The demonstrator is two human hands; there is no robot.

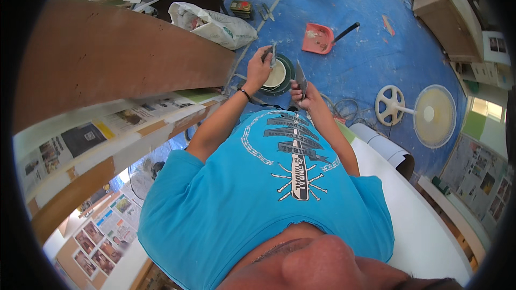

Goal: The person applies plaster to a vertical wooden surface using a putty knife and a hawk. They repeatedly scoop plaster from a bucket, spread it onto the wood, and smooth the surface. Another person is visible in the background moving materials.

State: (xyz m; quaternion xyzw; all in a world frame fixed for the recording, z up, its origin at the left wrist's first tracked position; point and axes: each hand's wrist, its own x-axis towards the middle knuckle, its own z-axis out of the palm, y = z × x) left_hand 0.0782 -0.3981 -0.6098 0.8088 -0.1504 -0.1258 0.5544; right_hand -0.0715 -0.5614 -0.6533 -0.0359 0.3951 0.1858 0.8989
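Observation:
My left hand (pixel 259 70) is closed around a putty-smeared scraper (pixel 273 53), held beside the rim of a dark green bucket (pixel 289 83). Pale, creamy paste (pixel 277 74) shows inside the bucket. My right hand (pixel 306 95) grips a putty knife (pixel 301 77) just right of the bucket, its grey metal blade pointing away from me. The handles of both tools are mostly hidden by my fingers. The two blades are apart from each other.
A large brown panel (pixel 118 59) stands close on my left, with a white sack (pixel 212 26) behind it. Ahead on the blue floor sheeting (pixel 344 0) lies a red dustpan (pixel 317 38). A fan (pixel 428 113) and rolled white sheet (pixel 384 147) are at right.

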